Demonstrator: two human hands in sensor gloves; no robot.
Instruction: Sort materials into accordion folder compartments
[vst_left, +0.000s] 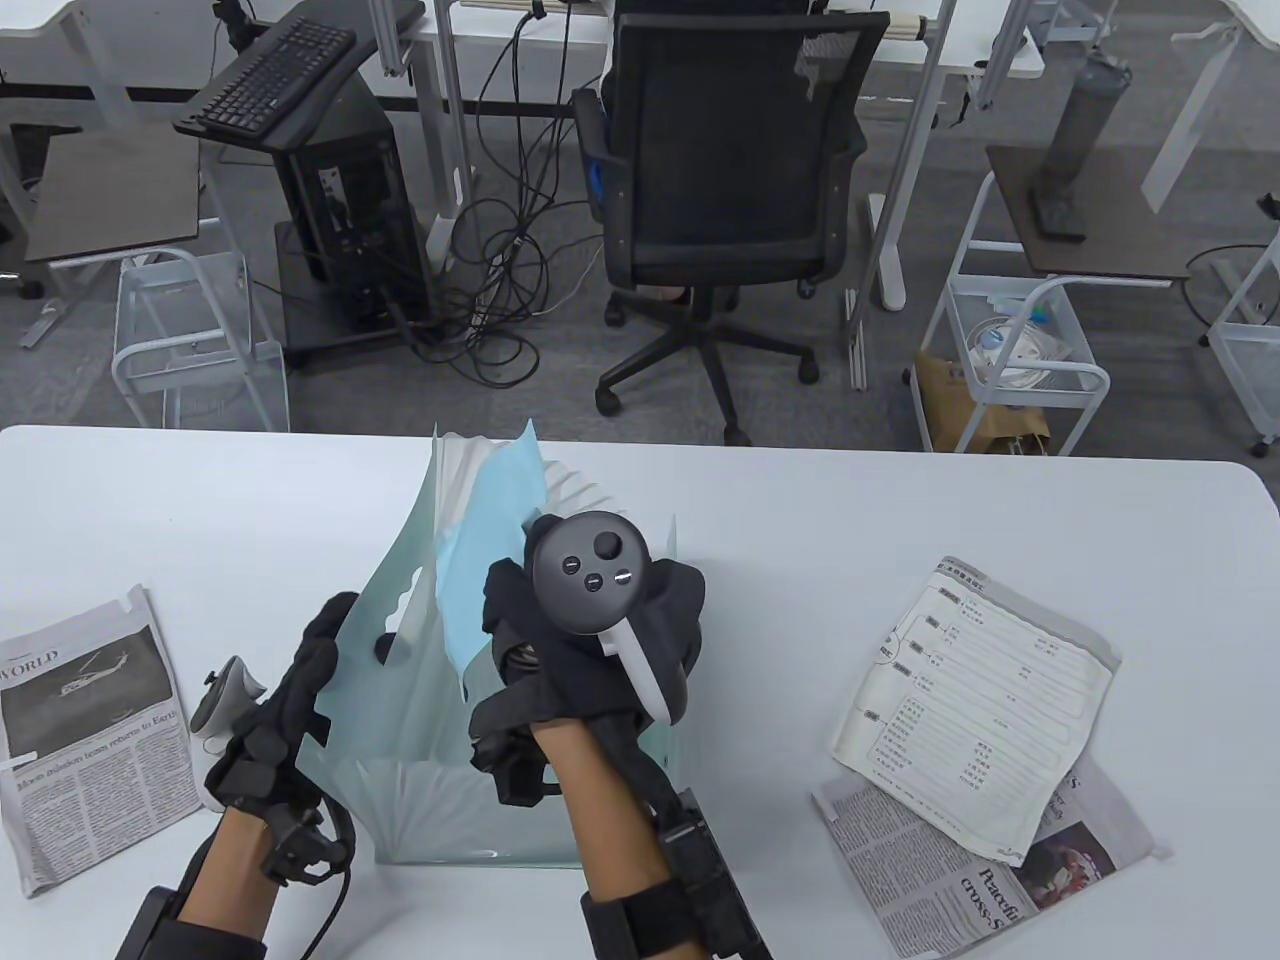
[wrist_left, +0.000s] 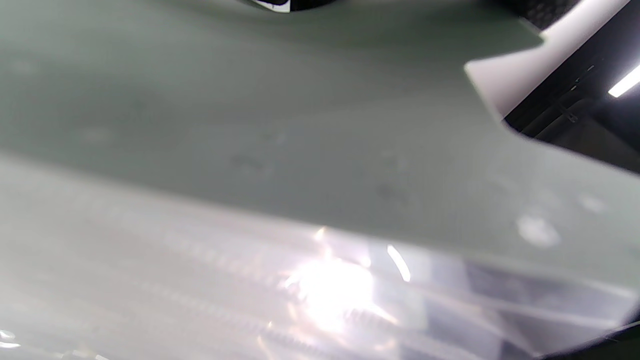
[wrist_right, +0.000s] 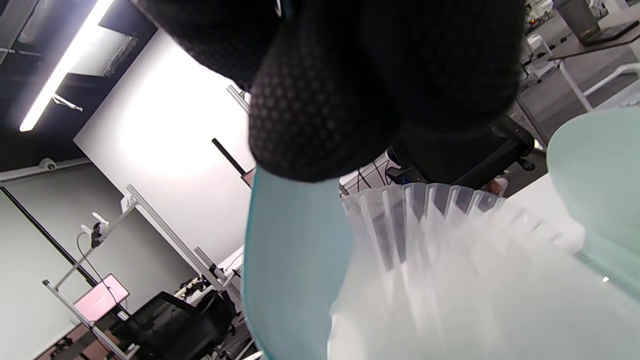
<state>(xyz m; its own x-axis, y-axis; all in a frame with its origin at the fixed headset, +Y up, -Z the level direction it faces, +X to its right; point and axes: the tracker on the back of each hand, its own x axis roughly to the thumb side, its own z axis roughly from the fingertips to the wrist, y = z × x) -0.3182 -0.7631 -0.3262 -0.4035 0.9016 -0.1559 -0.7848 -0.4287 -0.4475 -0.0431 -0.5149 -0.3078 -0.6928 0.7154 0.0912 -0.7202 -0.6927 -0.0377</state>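
The accordion folder (vst_left: 420, 700) stands open mid-worktop (vst_left: 800, 520), close to the near edge, its pale green pleats fanned out toward the far side. A blue sheet (vst_left: 490, 560) sticks up out of the pockets near the folder's left side; which pocket it's in I can't tell.

The right hand (vst_left: 590, 640) sits over the top of the folder with fingers curled down at the blue sheet. The tracker covers most of it in the table view, but the right wrist view has dark fingertips (wrist_right: 320, 100) clamped on the sheet's top edge, so it's pinching it. The left hand (vst_left: 290, 700) is against the folder's left wall, fingers stretched up along the front flap. Whether it really grips or just braces, I can't make out; the left wrist view is only blurry green plastic.

Room-wise, a newspaper (vst_left: 90, 730) lies by the left edge, cut off there. To the right sit a printed form (vst_left: 980, 690) on top of a second newspaper (vst_left: 960, 860), well apart from the folder. The far strip of worktop is bare white.
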